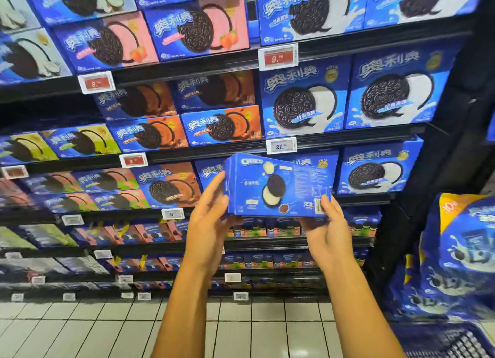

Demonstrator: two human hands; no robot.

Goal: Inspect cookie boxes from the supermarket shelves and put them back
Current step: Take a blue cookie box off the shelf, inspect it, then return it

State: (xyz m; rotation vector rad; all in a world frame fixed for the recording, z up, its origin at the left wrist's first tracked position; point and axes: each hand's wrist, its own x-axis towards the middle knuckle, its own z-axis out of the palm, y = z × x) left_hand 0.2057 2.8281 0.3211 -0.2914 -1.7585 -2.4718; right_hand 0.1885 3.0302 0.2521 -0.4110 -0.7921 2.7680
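Note:
A blue cookie box (pixel 278 186) is held up in front of the shelves, its back panel with the barcode facing me. My left hand (pixel 211 210) grips its left end, thumb along the side and fingers under the bottom edge. My right hand (pixel 328 223) holds the lower right corner, thumb beside the barcode, fingers behind the box. The box hangs level with the third shelf, just in front of a row of similar blue boxes (pixel 372 170).
Black shelves (pixel 214 148) full of blue cookie boxes in several flavours fill the view, with price tags (pixel 281 145) on their edges. A stack of large blue packs (pixel 460 250) stands at the right. White floor tiles (pixel 80 328) lie below.

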